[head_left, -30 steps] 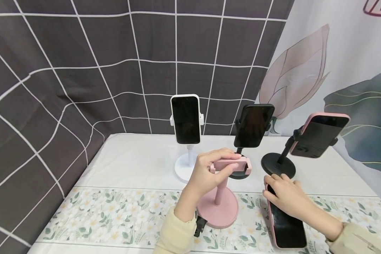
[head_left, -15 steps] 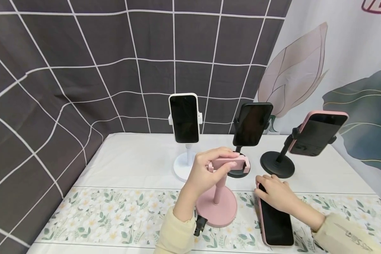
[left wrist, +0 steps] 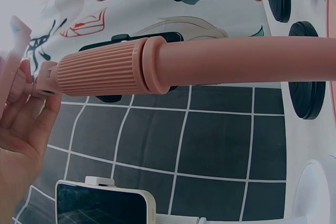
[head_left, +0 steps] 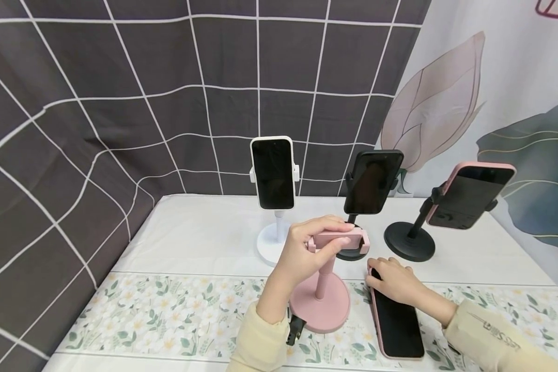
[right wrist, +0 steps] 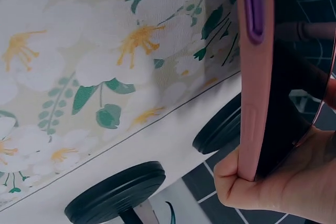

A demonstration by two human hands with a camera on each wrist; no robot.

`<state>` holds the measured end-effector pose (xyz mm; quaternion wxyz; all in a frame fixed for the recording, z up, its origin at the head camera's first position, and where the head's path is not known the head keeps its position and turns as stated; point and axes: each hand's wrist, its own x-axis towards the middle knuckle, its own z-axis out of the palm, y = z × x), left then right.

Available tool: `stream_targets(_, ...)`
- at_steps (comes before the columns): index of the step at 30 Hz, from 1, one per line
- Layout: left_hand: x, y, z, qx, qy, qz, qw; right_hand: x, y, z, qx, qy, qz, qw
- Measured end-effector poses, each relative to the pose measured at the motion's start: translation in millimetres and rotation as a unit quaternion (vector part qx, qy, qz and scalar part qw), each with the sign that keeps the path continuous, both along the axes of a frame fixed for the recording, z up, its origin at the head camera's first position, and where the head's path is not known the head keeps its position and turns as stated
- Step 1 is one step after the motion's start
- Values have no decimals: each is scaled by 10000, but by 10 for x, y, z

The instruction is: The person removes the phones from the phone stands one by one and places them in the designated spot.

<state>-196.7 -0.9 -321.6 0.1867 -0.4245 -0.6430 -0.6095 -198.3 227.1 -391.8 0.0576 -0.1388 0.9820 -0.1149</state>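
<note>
My left hand [head_left: 302,253] pinches the pink clamp [head_left: 337,241] at the top of a pink phone stand [head_left: 320,312], fingers behind and thumb in front. The stand's round base rests on the table; its ribbed collar [left wrist: 102,69] and stem cross the left wrist view. My right hand [head_left: 395,283] grips the far end of a phone in a pink case [head_left: 398,328], just right of the stand. The phone's dark screen faces up toward the head camera. In the right wrist view the pink case edge [right wrist: 253,103] shows, with curled fingers around its end.
Behind stand a white phone stand [head_left: 268,245] with a white-cased phone [head_left: 273,175], a black-cased phone [head_left: 373,182] on a black stand, and a pink-cased phone [head_left: 469,196] on another black stand [head_left: 409,242]. A floral strip [head_left: 167,315] crosses the white tablecloth; a dark grid curtain [head_left: 223,113] hangs behind.
My right hand has moved left with the phone, closer to the pink stand. The left hand keeps its hold on the clamp, and the stand has stayed in place.
</note>
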Motion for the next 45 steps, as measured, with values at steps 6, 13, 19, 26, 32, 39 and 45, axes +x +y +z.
stream_targets(6, -12, -16, 3, 31, 55, 28, 10000, -86, -33, -61, -303, -228, -114, 9992)
stream_targets(13, -6, 12, -11, 59, 117, -86, 9999, -59, -36, -159, -407, -93, -255, 9988)
stream_targets(19, -2, 18, -33, 58, 205, 68, 9998, -29, -68, -208, -329, 167, -271, 9990)
stream_targets(26, 1, 23, -34, 48, 284, 149, 9995, -22, -103, -243, -265, 193, -289, 9990)
stream_targets(32, -7, 23, -29, 86, 279, 74, 9995, -29, -108, -283, -377, 255, -313, 9985)
stream_targets(39, -3, 16, -30, 75, 205, 1, 9998, -17, -109, -298, -541, 226, -355, 9977)
stream_targets(45, -11, 22, -12, 54, 235, -64, 9997, -21, -104, -315, -550, 236, -365, 9975)
